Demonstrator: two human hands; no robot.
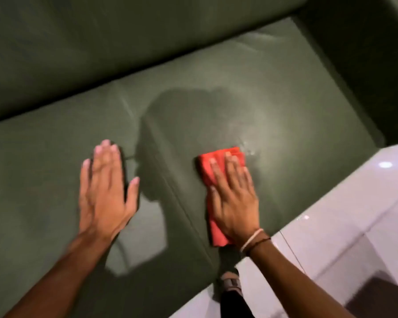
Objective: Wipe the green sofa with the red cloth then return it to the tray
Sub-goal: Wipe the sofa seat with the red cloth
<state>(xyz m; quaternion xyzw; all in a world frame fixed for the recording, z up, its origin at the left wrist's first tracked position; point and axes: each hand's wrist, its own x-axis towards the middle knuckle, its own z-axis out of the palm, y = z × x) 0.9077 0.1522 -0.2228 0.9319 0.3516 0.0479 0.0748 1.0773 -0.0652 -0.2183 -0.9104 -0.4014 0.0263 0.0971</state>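
The green sofa (274, 92) fills most of the view, its seat cushions below and its backrest along the top. A folded red cloth (207, 166) lies flat on the right seat cushion, just right of the seam between cushions. My right hand (233, 196) presses down on the cloth with the fingers spread, covering its middle. My left hand (106, 191) hovers flat and empty over the left cushion, fingers apart. The tray is out of view.
The sofa's armrest (359, 53) rises at the upper right. Glossy white floor tiles (345, 221) run along the sofa's front edge at the lower right. My foot (231, 283) stands on the floor beside the seat front. A dark patch (384, 294) sits at the bottom right corner.
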